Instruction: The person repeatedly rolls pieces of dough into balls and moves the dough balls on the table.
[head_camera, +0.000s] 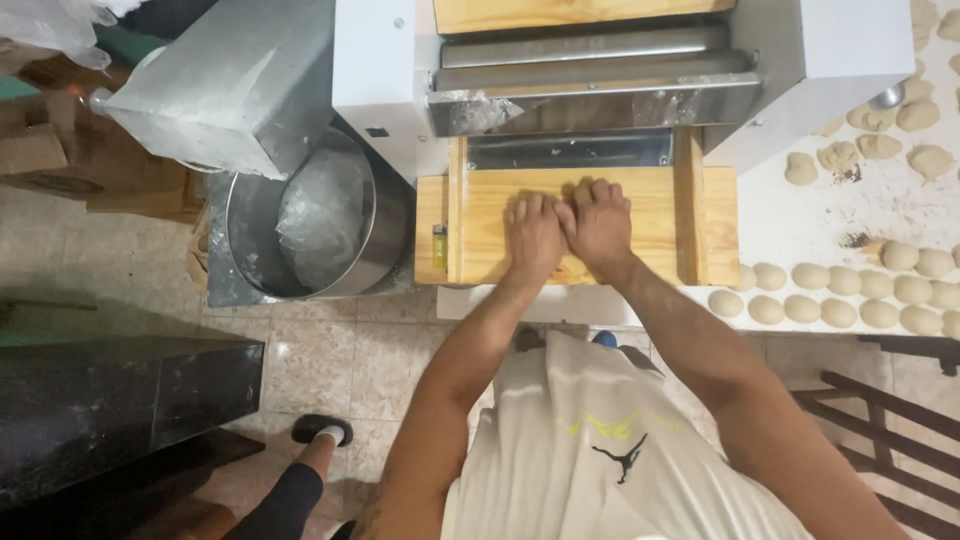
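While both palms press flat on the wooden tray (590, 235) of the dough-rolling machine (590, 70), the left hand (533, 235) and right hand (600, 222) lie side by side, touching, fingers pointing toward the rollers. Whether they cover a piece of dough I cannot tell; nothing shows beneath them, and neither hand is curled around anything.

Just beyond the fingertips sits the machine's slot, under the steel rollers (585, 48). Judging from that closeness, a push too far forward could bring fingers to the rollers. A small yellow lighter (439, 246) lies on the tray's left ledge, near the edge, and a nudge from the left forearm might knock it off.

To the left stands a round metal bowl (250, 215) holding a crumpled clear plastic bag (320, 215), dusted white. On the right, the white desk (800, 215) carries rows of dough balls (860, 295) and rougher dough lumps (880, 135) farther back. Another person's foot in a dark sandal (322, 430) stands on the tiled floor (320, 360).
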